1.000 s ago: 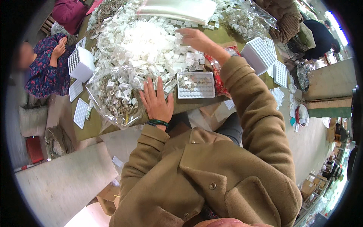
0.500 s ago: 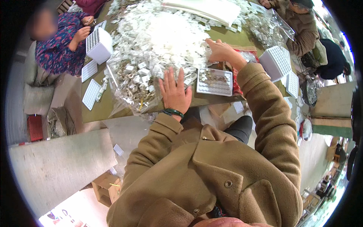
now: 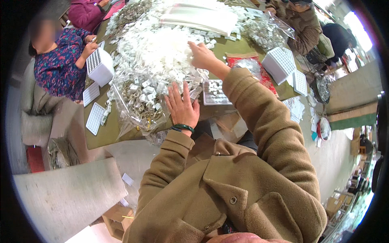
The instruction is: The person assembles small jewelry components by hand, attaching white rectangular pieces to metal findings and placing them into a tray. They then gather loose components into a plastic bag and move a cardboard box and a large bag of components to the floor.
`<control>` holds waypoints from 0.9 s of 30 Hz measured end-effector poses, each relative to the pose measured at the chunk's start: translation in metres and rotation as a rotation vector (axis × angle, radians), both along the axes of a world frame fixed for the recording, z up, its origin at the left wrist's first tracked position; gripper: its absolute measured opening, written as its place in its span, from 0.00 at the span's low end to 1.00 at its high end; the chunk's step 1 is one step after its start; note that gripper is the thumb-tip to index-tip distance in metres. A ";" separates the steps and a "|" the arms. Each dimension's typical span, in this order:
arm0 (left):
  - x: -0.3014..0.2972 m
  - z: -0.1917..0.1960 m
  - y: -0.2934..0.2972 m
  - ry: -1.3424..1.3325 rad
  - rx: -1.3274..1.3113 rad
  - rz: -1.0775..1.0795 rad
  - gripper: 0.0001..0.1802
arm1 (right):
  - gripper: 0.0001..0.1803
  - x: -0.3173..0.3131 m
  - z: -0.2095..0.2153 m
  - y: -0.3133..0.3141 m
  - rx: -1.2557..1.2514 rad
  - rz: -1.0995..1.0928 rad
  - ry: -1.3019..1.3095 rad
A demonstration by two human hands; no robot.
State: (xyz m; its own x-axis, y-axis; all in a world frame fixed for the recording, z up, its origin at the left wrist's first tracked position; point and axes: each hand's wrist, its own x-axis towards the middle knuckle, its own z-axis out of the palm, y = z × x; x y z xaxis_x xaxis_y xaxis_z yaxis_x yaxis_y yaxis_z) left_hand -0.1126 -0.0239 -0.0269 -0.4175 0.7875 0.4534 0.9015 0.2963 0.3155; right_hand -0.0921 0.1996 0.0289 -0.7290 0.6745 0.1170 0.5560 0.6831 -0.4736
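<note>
My left hand [image 3: 182, 107] lies flat with fingers spread at the near edge of a heap of small white plastic pieces [image 3: 162, 52]. Beside it, a clear plastic bag [image 3: 139, 117] bulges with white and metallic bits. Farther off, my right hand [image 3: 202, 56] reaches over the heap's right side. Its fingers look apart, though glare blurs the tips, and I make out nothing in them. Between my hands and nearer to me sits a white tray [image 3: 219, 99] with round wells. Several white pieces lie on it, and my right sleeve covers its right side.
A red patterned bag [image 3: 265, 85] lies right of the tray. White stacked trays [image 3: 279, 65] stand beyond it, and another stack [image 3: 100, 69] at left. Clear sheets [image 3: 198, 20] lie across the far heap. Co-workers sit around the table [image 3: 99, 135]; a pale board [image 3: 69, 194] stands lower left.
My right hand has moved left, farther over the heap. White pieces now show on the tray, where brownish ones were visible before. My left hand stays spread at the heap's edge. The view has shifted.
</note>
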 end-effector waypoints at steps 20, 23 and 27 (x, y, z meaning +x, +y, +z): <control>0.000 -0.006 -0.021 -0.164 0.334 -0.212 0.28 | 0.22 0.207 0.022 -0.085 -0.028 -0.095 0.691; 0.023 0.006 -0.028 -0.219 0.345 -0.401 0.25 | 0.21 0.288 -0.015 -0.118 -0.291 -0.472 0.765; 0.071 0.039 -0.018 -0.448 0.154 -0.711 0.28 | 0.18 0.363 -0.086 -0.170 -0.303 -0.882 0.744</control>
